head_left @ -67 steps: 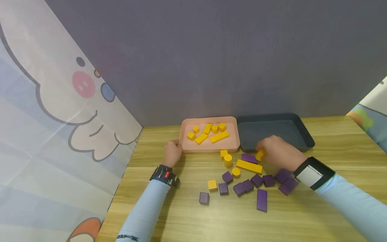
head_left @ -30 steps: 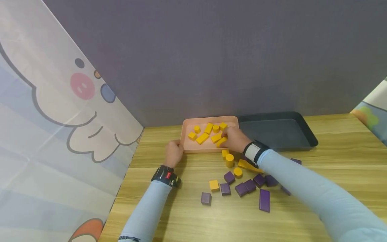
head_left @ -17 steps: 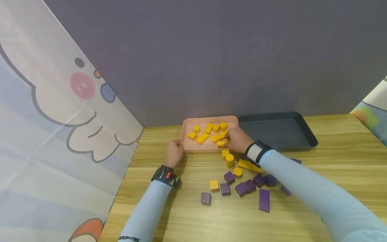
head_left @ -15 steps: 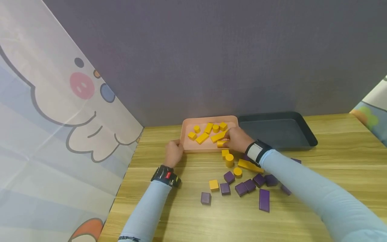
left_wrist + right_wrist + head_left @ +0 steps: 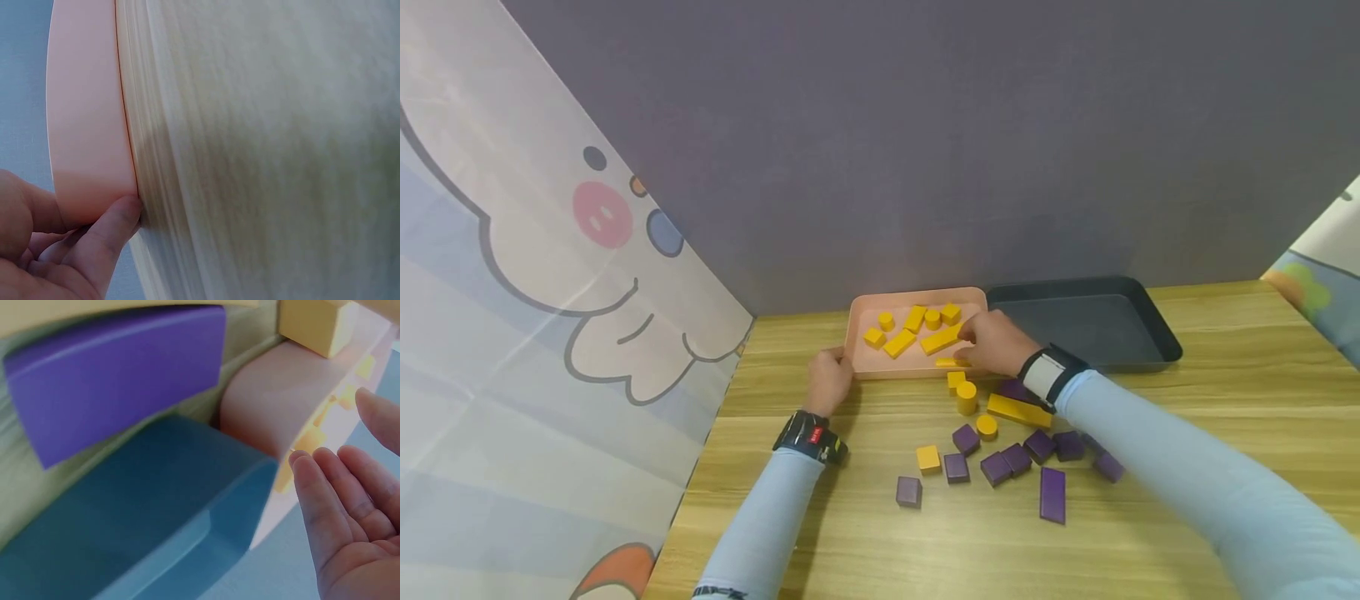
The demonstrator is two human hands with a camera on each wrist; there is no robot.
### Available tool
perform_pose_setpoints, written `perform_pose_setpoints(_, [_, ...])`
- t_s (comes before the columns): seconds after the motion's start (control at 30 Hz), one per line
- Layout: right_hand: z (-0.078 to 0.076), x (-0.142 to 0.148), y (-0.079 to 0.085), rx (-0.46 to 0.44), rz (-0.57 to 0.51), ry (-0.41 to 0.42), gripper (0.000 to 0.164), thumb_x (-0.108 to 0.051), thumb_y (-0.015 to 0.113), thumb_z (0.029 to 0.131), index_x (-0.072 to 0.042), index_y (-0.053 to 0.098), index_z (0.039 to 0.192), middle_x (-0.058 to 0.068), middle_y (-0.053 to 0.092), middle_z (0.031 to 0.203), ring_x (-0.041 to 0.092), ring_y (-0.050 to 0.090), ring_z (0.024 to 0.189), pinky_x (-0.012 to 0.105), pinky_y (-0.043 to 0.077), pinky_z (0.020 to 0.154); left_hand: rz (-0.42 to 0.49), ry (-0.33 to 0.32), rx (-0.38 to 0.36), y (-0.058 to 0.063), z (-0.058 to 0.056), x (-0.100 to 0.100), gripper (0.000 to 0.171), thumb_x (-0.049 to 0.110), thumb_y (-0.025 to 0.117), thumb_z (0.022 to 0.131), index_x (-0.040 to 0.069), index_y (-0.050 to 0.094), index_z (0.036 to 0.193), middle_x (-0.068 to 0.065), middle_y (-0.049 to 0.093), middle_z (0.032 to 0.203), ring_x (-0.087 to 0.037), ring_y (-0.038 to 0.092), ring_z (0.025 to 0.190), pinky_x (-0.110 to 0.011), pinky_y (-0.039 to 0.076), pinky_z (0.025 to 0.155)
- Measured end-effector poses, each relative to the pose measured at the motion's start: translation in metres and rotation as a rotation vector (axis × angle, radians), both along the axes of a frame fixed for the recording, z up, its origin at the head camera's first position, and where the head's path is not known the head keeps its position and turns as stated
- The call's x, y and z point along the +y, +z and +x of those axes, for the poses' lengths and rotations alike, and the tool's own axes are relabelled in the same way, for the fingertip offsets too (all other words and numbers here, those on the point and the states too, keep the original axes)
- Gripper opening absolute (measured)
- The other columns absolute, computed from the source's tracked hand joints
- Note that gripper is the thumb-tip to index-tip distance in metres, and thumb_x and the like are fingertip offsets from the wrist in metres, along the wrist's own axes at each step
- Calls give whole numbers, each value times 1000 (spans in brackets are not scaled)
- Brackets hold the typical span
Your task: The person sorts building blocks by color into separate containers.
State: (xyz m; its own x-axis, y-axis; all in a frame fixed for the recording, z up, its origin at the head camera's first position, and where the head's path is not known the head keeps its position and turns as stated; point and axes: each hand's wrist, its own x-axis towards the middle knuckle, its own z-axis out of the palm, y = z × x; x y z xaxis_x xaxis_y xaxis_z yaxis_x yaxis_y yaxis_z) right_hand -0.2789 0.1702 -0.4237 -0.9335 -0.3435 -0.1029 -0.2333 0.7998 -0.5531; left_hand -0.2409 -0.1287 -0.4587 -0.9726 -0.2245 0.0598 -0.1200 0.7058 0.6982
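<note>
My left hand holds the near-left corner of the pink tray. In the left wrist view, the thumb of my left hand presses the wall of the pink tray and the fingers curl round its end. Over the tray's right side is my right hand, close to a yellow block lying along the near wall. The right wrist view shows my right hand with thumb and fingers spread apart, nothing between them. Several other yellow blocks lie in the pink tray.
A dark tray adjoins the pink tray on the right. Several purple blocks and yellow blocks lie on the wooden table in front. A grey panel rises behind the trays.
My right hand carried a yellow block left from beside the dark tray into the pink tray, let go of it and drew slightly back right. My left hand stayed at the tray corner.
</note>
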Motion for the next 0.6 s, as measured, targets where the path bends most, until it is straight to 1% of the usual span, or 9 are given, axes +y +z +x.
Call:
perform_pose_setpoints(0.07, [4, 5, 5, 27, 1, 6, 41, -27, 80, 93, -3, 74, 125, 15, 76, 120, 28, 68, 100, 46, 61, 93, -8, -2, 1, 0, 0, -1, 36, 1, 53, 97, -5, 72, 126, -22, 75, 96, -12, 54, 58, -21, 41, 48])
perform_pose_setpoints(0.2, [11, 17, 14, 65, -25, 24, 43, -26, 80, 93, -1, 73, 127, 18, 75, 124, 31, 71, 109, 52, 60, 97, -8, -4, 13, 0, 1, -1, 36, 1, 53, 96, -6, 71, 127, -23, 75, 102, -13, 55, 60, -20, 42, 49])
perform_pose_setpoints(0.27, [16, 24, 18, 71, -39, 32, 44, -26, 80, 92, -1, 73, 128, 18, 75, 124, 31, 72, 108, 52, 60, 97, -11, -3, 17, 0, 1, -1, 35, 1, 53, 96, -6, 72, 125, -23, 75, 100, -13, 55, 60, -20, 42, 49])
perform_pose_setpoints(0.4, [31, 38, 23, 56, -44, 55, 44, -23, 79, 93, -1, 71, 130, 18, 75, 125, 33, 73, 109, 52, 60, 96, -9, -2, 11, 1, 2, -2, 32, 1, 53, 96, -6, 75, 117, -18, 72, 85, -12, 52, 56, -21, 40, 48])
perform_pose_setpoints(0.47, [40, 45, 24, 48, -43, 67, 43, -21, 79, 92, -1, 71, 130, 18, 75, 125, 34, 73, 111, 52, 61, 96, -6, -2, 4, 1, 2, -2, 31, 1, 52, 96, -5, 76, 116, -16, 70, 81, -12, 51, 55, -21, 40, 48])
perform_pose_setpoints(0.53, [50, 53, 23, 44, -42, 85, 42, -19, 79, 92, 0, 72, 128, 19, 76, 124, 34, 74, 111, 51, 61, 95, 2, -1, 0, 1, 2, -2, 33, 1, 52, 96, -5, 75, 118, -15, 70, 82, -12, 51, 55, -21, 40, 48])
perform_pose_setpoints(0.6, [60, 60, 21, 30, -40, 98, 38, -17, 79, 91, -1, 74, 125, 17, 77, 119, 31, 75, 105, 48, 63, 92, 8, 0, -7, 1, 2, -1, 35, 2, 52, 96, -5, 73, 123, -17, 72, 87, -12, 52, 56, -21, 40, 48])
